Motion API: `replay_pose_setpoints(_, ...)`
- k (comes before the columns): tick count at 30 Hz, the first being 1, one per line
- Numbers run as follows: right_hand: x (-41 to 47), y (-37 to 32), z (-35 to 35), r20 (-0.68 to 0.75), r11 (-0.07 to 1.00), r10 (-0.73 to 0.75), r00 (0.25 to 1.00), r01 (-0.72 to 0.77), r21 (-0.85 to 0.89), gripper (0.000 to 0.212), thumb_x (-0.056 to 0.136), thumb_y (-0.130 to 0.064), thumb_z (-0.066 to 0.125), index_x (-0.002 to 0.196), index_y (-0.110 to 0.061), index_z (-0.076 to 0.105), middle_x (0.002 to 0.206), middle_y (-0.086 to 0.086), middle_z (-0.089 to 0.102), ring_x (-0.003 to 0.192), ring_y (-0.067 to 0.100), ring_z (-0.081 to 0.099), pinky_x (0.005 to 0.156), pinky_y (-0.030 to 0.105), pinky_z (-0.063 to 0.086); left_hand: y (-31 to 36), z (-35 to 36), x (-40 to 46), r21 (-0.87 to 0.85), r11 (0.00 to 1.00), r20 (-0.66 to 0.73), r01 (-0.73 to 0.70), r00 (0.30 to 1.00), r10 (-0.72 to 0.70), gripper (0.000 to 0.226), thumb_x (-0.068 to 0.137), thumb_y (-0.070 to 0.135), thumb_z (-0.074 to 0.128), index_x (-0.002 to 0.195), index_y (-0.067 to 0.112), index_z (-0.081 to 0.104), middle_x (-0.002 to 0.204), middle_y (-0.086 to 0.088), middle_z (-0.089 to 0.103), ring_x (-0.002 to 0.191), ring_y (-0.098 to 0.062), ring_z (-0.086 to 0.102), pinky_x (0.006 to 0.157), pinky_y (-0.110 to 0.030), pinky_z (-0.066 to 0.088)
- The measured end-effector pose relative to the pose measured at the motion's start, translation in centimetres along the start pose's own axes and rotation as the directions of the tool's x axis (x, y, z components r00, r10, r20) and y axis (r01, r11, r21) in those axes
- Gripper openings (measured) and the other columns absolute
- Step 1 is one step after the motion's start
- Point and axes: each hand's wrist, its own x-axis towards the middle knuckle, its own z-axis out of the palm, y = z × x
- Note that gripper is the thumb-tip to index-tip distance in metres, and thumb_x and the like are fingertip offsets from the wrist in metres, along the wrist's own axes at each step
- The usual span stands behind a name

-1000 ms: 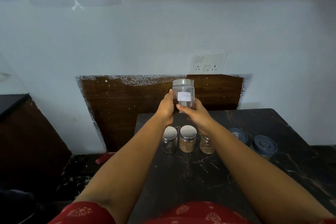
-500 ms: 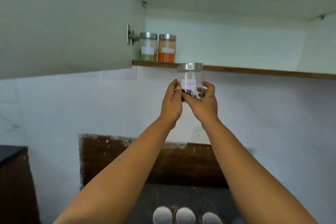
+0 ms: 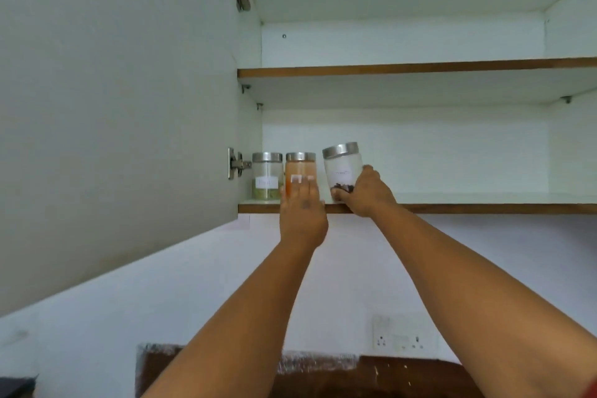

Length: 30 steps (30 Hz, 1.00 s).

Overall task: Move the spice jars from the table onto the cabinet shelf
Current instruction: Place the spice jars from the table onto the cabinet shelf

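Spice jars are going onto the lower cabinet shelf, reached past the open cabinet door. Two jars, green-filled and orange-filled, stand at the shelf's left end, against the side wall, presumably to leave room rightward. The right hand grips the dark-spice jar low, tilted at the front edge, likely landing beside them. The left hand is raised, fingers straight, holding nothing.
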Motion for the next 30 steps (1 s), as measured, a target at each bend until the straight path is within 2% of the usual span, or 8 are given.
replay_pose_setpoints(3,2.6,0.4,0.9,0.184,0.993,0.122,0.975,-0.12,-0.022,0.09,0.074,-0.053,0.076,0.136,-0.007,0.03,0.131,0.014,0.051,0.117,0.032,0.054,0.091,0.038,0.045,-2.3,2.0,0.1,0.083,0.997,0.021,0.008,1.0,-0.01,0.044,0.103,0.044,0.024,0.134,0.018,0.042,0.136,-0.002,0.049,0.13,-0.02,0.038,0.12,-0.046,0.007)
replay_pose_setpoints(6,4.7,0.5,2.1,0.251,0.984,0.176,0.952,-0.172,-0.038,0.097,0.071,-0.06,0.075,0.139,-0.011,0.027,0.136,0.014,0.048,0.123,0.032,0.049,0.103,0.043,0.041,-3.8,2.5,0.7,0.106,0.993,-0.047,-0.047,0.998,0.053,0.043,0.1,0.052,0.028,0.122,0.022,0.051,0.121,0.003,0.057,0.118,-0.018,0.046,0.119,-0.045,0.011)
replay_pose_setpoints(9,6.2,0.8,3.2,0.3,0.974,0.226,0.927,-0.203,-0.105,0.104,0.069,-0.07,0.069,0.144,-0.011,0.028,0.144,0.014,0.044,0.132,0.034,0.043,0.111,0.049,0.032,-4.1,3.0,0.6,0.105,0.993,-0.086,-0.059,0.994,0.068,0.045,0.1,0.053,0.028,0.124,0.023,0.051,0.123,0.003,0.056,0.118,-0.019,0.046,0.117,-0.044,0.015)
replay_pose_setpoints(12,7.4,1.3,4.1,0.267,0.96,0.267,0.926,-0.231,-0.159,0.103,0.068,-0.074,0.067,0.143,-0.013,0.031,0.143,0.013,0.046,0.132,0.033,0.043,0.112,0.048,0.028,-4.0,3.4,0.5,0.113,0.992,-0.114,-0.048,0.992,0.061,0.045,0.1,0.052,0.027,0.124,0.023,0.051,0.123,0.003,0.054,0.115,-0.02,0.046,0.113,-0.041,0.021)
replay_pose_setpoints(15,7.9,1.5,4.7,0.191,0.943,0.275,0.942,-0.226,-0.243,0.098,0.067,-0.079,0.062,0.138,-0.017,0.036,0.136,0.01,0.052,0.127,0.031,0.047,0.104,0.045,0.032,-4.3,3.6,0.6,0.125,0.99,-0.147,-0.069,0.985,0.087,0.044,0.1,0.052,0.028,0.121,0.022,0.053,0.119,0.003,0.055,0.11,-0.02,0.048,0.11,-0.041,0.026)
replay_pose_setpoints(18,7.9,1.6,4.9,0.174,0.941,0.25,0.953,-0.196,-0.275,0.093,0.065,-0.079,0.064,0.132,-0.018,0.041,0.129,0.008,0.056,0.12,0.029,0.052,0.098,0.042,0.037,-4.4,3.9,0.6,0.105,0.991,-0.188,-0.079,0.977,0.098,0.042,0.1,0.05,0.032,0.118,0.019,0.055,0.115,0.001,0.057,0.106,-0.022,0.049,0.107,-0.042,0.029)
replay_pose_setpoints(24,7.7,1.5,4.7,0.183,0.944,0.244,0.952,-0.19,-0.271,0.091,0.067,-0.074,0.067,0.132,-0.016,0.039,0.128,0.008,0.055,0.118,0.028,0.054,0.097,0.041,0.04,-4.2,4.0,0.3,0.111,0.992,-0.187,-0.056,0.979,0.076,0.044,0.1,0.05,0.03,0.12,0.02,0.054,0.117,0.001,0.055,0.109,-0.022,0.048,0.11,-0.041,0.025)
replay_pose_setpoints(30,7.7,1.3,4.6,0.248,0.961,0.231,0.941,-0.182,-0.207,0.087,0.075,-0.071,0.062,0.136,-0.013,0.04,0.133,0.013,0.053,0.12,0.031,0.052,0.105,0.045,0.04,-3.9,3.7,0.3,0.117,0.992,-0.131,-0.037,0.99,0.053,0.046,0.1,0.05,0.028,0.125,0.019,0.051,0.123,-0.001,0.053,0.115,-0.023,0.046,0.114,-0.044,0.02)
